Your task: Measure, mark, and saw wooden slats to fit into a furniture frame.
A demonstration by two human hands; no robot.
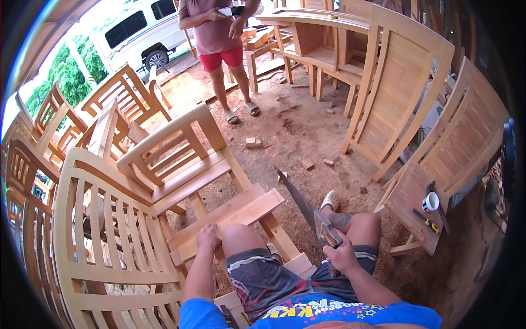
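Note:
My right hand [342, 255] is closed around the handle of a handsaw [308, 207]. The saw's long blade slants up and away to the left, above the ground between my knees and clear of any wood. With curled fingers, my left hand [208, 237] grips a pale wooden board [257, 208] beside my left knee. That board lies across the seat frame of an unfinished wooden bench [233, 170], next to another slat. The underside of my left hand's grip is hidden.
A slatted bench back [115, 219] rises close on my left, more wooden furniture beyond. Tall panelled frames [392, 93] stand at the right. A low wooden stool [411, 211] there bears a white cup [430, 202] and a yellow-handled tool [430, 223]. A person [219, 49] stands ahead; wood offcuts [253, 142] litter the dirt.

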